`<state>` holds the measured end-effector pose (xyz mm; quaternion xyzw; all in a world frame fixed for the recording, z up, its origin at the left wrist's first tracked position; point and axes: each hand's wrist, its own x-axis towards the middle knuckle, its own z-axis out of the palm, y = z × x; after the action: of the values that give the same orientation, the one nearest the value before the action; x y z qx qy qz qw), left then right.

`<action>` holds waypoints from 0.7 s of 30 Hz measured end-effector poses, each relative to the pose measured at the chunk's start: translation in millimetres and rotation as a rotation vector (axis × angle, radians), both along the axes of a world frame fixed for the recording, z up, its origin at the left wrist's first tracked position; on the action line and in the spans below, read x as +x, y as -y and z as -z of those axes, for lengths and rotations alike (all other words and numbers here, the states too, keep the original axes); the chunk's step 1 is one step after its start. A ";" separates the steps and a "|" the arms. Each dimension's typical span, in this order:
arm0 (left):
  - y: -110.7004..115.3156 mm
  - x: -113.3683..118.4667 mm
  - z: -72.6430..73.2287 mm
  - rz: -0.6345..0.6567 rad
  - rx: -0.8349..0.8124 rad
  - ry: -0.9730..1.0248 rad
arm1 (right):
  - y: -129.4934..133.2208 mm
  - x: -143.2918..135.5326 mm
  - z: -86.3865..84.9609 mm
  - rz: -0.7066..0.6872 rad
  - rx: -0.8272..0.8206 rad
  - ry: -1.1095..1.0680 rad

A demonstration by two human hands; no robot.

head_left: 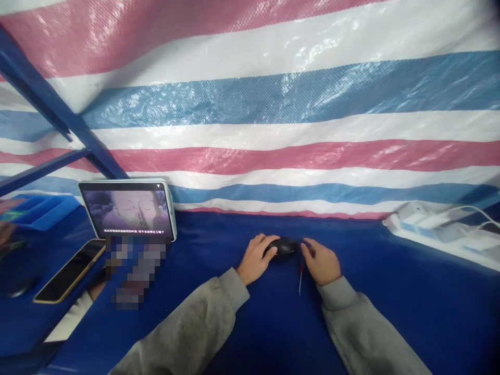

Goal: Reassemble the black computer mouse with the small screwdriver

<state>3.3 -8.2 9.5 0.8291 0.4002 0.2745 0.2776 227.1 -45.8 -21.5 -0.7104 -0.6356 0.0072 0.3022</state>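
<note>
A black computer mouse rests on the blue tabletop. My left hand is closed on its left end, with the thumb and fingers against the shell. Just right of the mouse, my right hand has its fingers curled around the handle of a small screwdriver. The screwdriver's red part and thin metal shaft point down toward the table's near side. Most of the handle is hidden by the fingers.
A tablet showing a video stands at the left, with a phone before it. Blue trays and another person's blurred hand are farther left. A white power strip lies at the right. A striped sheet hangs behind.
</note>
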 end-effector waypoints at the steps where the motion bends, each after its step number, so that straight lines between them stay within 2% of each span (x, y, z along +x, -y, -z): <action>1: -0.4 0.2 0.1 -0.013 0.005 -0.023 | 0.5 0.1 -0.9 -0.015 0.019 -0.001; 9: -21.6 3.1 3.4 -0.042 0.106 -0.177 | -4.7 -9.2 3.0 -0.330 0.112 0.029; 14: -31.0 5.5 7.6 -0.042 0.129 -0.174 | -18.3 -10.9 6.6 -0.369 0.089 0.033; 21: -24.5 0.6 9.1 -0.056 0.169 -0.161 | -19.9 -6.4 7.9 -0.363 0.104 0.016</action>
<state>3.9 16.2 0.5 0.8575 0.4193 0.2476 0.1659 220.7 -25.9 -29.5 -0.5676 -0.7553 0.0230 0.3270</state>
